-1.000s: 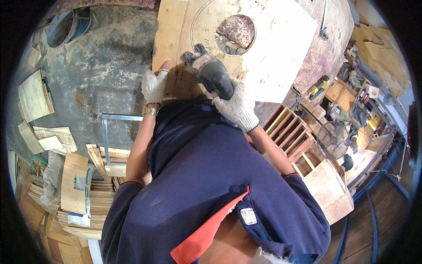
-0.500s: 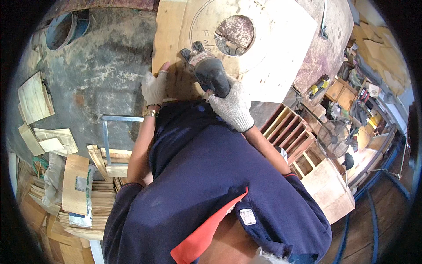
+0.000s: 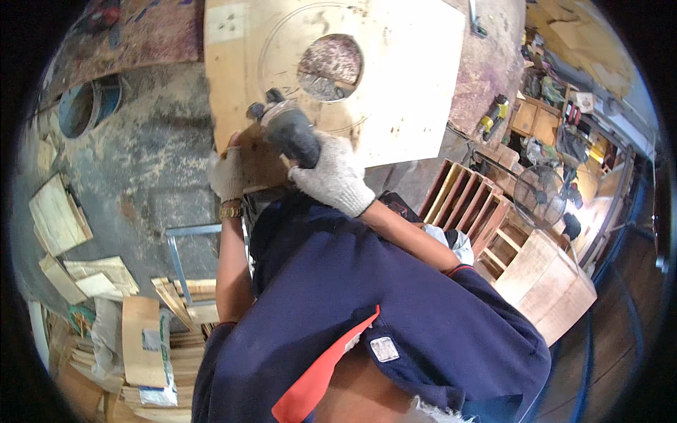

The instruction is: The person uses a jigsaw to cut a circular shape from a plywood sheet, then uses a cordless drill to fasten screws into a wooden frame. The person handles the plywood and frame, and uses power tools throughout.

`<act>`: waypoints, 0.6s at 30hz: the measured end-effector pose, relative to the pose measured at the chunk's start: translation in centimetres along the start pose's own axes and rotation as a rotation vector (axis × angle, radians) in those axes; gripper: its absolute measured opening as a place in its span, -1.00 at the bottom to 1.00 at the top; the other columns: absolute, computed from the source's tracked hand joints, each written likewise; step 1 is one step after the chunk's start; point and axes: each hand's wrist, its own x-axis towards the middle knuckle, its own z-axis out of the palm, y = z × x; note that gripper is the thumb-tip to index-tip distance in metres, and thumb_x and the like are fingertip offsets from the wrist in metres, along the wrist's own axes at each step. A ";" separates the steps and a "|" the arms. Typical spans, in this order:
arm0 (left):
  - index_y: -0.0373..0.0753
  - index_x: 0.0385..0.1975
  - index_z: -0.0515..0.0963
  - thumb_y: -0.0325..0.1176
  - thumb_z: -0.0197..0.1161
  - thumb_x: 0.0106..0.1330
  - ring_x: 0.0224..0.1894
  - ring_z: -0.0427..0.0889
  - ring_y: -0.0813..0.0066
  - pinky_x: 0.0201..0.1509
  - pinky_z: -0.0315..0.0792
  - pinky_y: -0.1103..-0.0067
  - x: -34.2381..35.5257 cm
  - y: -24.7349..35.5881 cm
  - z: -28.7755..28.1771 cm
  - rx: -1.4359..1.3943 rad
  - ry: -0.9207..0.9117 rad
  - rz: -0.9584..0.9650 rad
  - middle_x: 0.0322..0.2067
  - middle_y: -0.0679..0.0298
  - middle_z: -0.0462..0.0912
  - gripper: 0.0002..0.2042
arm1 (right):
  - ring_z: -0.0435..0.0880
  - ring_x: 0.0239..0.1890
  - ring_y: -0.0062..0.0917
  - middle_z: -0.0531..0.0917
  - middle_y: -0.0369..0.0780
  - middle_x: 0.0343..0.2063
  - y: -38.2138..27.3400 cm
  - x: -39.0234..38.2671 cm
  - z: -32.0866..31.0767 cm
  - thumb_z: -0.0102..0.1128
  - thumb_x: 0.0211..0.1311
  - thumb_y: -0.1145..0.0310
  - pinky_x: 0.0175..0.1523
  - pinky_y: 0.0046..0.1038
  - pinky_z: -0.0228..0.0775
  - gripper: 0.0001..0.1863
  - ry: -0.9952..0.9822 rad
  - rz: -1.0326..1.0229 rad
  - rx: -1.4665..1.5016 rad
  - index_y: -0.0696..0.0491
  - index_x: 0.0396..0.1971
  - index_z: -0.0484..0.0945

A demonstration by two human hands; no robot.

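Note:
My right hand, in a white knitted glove, is wrapped round the rear of a dark handheld power tool. The tool has a rounded black body and dark knobs at its front; its exact kind is unclear. It rests over the left front part of a pale wooden board. A round hole is cut in the board, with a pencilled circle around it. My left hand, also gloved and with a gold watch at the wrist, grips the board's near left edge. Most of its fingers are hidden.
A dusty purplish table lies beneath the board. On it rests a yellow-and-black tool. Slatted wooden crates and a fan stand to the right. Stacked wood pieces and a metal frame are at the left.
The view has shifted, so the board appears farther left and lower. My right hand and the power tool have moved left with it, and both hands keep their hold.

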 end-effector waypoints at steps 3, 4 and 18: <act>-0.43 -0.14 0.62 0.32 0.26 0.19 -0.17 0.71 0.01 -0.12 0.52 0.27 -0.4 -0.5 0.4 -0.047 -0.040 0.003 -0.25 -0.10 0.72 -0.26 | 0.72 -0.21 -0.02 0.70 0.11 -0.37 0.0 -0.1 -0.6 0.39 -0.10 0.16 -0.04 -0.17 0.58 -0.48 -0.027 -0.038 0.022 0.24 -0.18 0.60; -0.45 -0.14 0.62 0.29 0.27 0.22 -0.19 0.72 0.09 -0.13 0.53 0.30 -0.9 -0.8 0.7 -0.131 -0.046 -0.002 -0.25 -0.06 0.73 -0.28 | 0.72 -0.21 -0.01 0.70 0.11 -0.37 0.3 -0.4 -0.9 0.38 -0.09 0.15 -0.04 -0.16 0.58 -0.48 -0.049 -0.035 0.017 0.25 -0.18 0.60; -0.42 0.12 0.45 -0.23 0.07 0.46 -0.15 0.62 0.28 0.01 0.56 0.34 -14.8 -4.2 22.1 -0.126 -0.298 0.222 -0.03 0.01 0.59 -0.60 | 0.72 -0.30 -0.08 0.70 0.07 -0.39 14.4 2.2 -12.3 0.34 -0.13 0.09 -0.12 -0.17 0.56 -0.54 -0.130 -0.617 -0.222 0.18 -0.32 0.66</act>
